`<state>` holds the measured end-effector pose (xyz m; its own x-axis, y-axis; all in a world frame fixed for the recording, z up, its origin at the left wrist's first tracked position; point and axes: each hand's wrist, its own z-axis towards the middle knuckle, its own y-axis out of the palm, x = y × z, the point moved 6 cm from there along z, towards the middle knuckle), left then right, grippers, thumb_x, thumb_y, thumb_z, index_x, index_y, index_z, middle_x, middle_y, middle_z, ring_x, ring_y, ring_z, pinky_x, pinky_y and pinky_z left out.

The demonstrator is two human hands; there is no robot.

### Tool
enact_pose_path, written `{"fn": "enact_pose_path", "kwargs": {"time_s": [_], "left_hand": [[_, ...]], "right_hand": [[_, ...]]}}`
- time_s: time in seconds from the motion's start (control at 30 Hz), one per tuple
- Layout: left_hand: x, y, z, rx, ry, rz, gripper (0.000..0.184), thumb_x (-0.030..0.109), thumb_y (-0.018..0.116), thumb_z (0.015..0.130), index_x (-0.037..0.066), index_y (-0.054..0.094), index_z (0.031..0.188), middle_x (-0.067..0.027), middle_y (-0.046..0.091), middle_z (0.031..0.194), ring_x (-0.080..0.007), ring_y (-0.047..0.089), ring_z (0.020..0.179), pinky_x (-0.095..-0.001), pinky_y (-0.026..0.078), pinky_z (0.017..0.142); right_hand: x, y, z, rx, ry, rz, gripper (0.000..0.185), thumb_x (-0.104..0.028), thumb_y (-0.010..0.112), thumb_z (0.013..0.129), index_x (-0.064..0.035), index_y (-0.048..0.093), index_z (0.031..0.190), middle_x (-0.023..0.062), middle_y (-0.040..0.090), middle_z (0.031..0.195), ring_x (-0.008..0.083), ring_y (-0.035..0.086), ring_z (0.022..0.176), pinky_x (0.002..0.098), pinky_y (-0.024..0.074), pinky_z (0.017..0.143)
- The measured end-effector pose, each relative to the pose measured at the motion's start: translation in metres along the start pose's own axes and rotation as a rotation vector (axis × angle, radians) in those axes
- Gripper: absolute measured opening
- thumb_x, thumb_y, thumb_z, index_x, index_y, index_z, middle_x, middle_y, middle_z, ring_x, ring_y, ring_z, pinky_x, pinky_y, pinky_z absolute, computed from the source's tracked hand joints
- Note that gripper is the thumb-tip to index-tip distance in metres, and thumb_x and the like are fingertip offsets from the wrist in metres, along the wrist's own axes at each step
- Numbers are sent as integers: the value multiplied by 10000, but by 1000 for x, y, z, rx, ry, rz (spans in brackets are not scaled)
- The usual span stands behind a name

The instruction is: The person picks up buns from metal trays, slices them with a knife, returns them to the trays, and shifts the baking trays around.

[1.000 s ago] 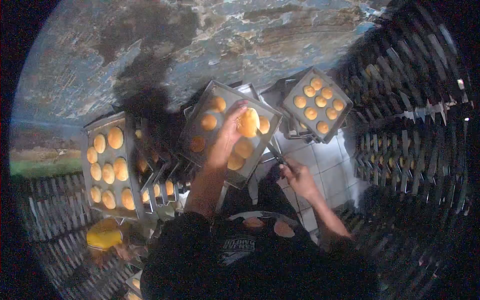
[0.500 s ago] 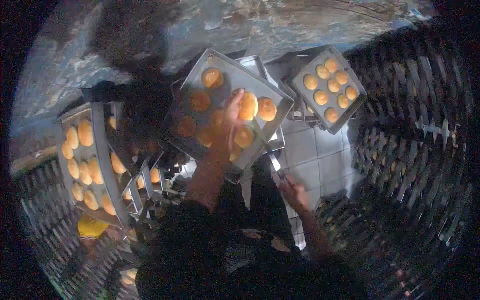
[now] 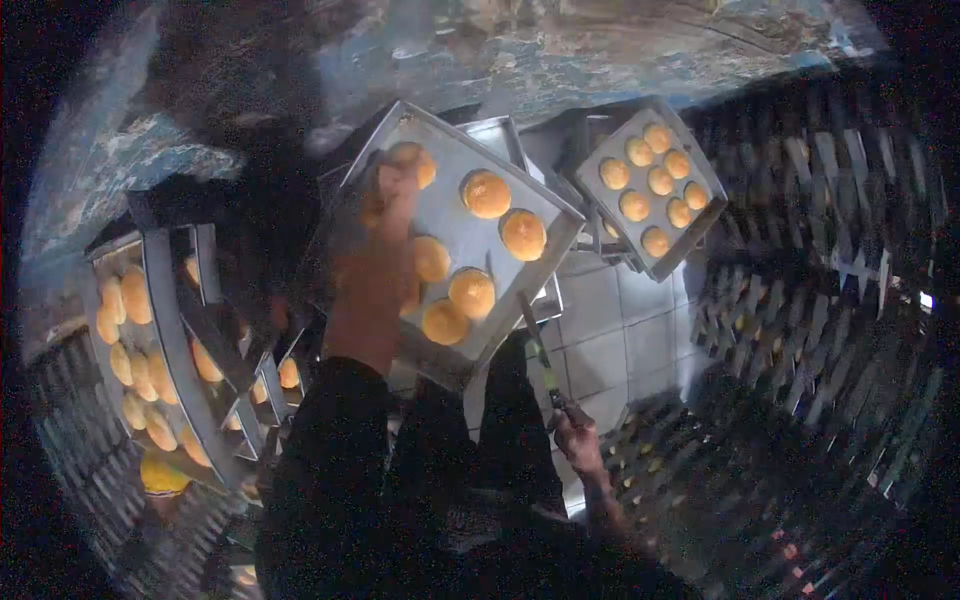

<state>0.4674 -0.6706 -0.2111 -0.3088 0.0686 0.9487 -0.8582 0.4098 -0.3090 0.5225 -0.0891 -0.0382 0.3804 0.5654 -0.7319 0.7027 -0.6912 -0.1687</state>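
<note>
Working over the large tray (image 3: 475,240) at the centre of the frame probably calls for a light touch from the left hand (image 3: 394,185), with the right hand (image 3: 577,438), its fingers wrapped round the handle, holding the knife (image 3: 541,350) clear of the crusts. Towards the tray's upper left, the blurred left fingers overlap the topmost bun (image 3: 426,166), which shows just right of them; whether they grasp it cannot be told.

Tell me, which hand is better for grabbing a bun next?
Probably the left hand: it's over the middle tray, close to a bun. The right hand is outside the tray and holds a knife-like tool.
</note>
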Motion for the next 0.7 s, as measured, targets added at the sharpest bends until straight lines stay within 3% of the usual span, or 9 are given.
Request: {"fn": "enact_pose_path", "kwargs": {"time_s": [0.07,0.17,0.27,0.3,0.37,0.43,0.5,0.57,0.7], "left_hand": [[32,6,1,-95,1,-112,248,132,622,950,58,562,1179,-92,635,1072,-244,629,992,-370,548,820],[80,17,-29,-342,-144,365,269,55,601,945,42,554,1210,-103,628,1107,-257,612,1048,-403,539,909],[45,28,-49,-152,-337,-573,340,61,605,940,37,545,1275,-108,641,1172,-278,606,1110,-451,488,1019],[55,20,-66,-265,-309,-351,374,119,631,942,53,543,1299,-105,630,1229,-276,593,1152,-455,462,1053],[92,0,-78,-349,-240,-120,412,177,658,944,69,541,1324,-102,618,1286,-275,580,1195,-460,437,1086],[144,7,-96,-290,-518,-1164,447,357,673,951,76,582,1286,-84,653,1250,-261,606,1177,-456,448,1064],[223,-16,-119,-268,-490,-1243,496,475,700,900,113,619,1230,-57,687,1153,-222,642,1096,-412,499,975],[268,-31,-130,-245,-468,-1318,553,592,727,849,150,657,1173,-31,721,1056,-183,679,1016,-368,550,886],[304,-39,-137,-252,-467,-1380,539,653,669,857,157,691,1067,-10,720,1015,-189,681,952,-369,552,845]], "right_hand": [[-23,4,4,-1,39,32,237,-235,572,1038,-36,650,1141,-59,536,684,30,442,570,227,355,517],[-43,9,18,0,-17,-35,253,-259,568,1041,-43,647,1147,-55,529,688,21,430,565,223,338,500],[-134,18,11,-11,8,17,303,-250,589,1035,-21,632,1228,-8,611,816,62,520,708,254,417,639],[-168,22,3,-34,31,108,342,-226,612,1026,3,623,1279,32,679,932,105,609,850,286,499,784],[-186,28,1,-43,-17,179,329,-246,610,1032,5,631,1243,10,664,909,87,596,818,275,491,744],[-216,33,-6,-53,-100,206,355,-232,613,1028,8,615,1290,28,672,939,99,603,836,281,503,755],[-215,38,-3,-53,-177,147,401,-219,618,1019,-8,589,1359,58,697,1006,122,625,882,299,522,796],[-238,43,-13,-2,-522,46,376,-240,581,1046,-30,575,1358,-34,586,791,31,478,644,209,396,556],[-288,50,-58,26,-613,-23,421,-219,583,1039,-9,552,1403,-25,599,829,52,521,729,227,448,640]]}}
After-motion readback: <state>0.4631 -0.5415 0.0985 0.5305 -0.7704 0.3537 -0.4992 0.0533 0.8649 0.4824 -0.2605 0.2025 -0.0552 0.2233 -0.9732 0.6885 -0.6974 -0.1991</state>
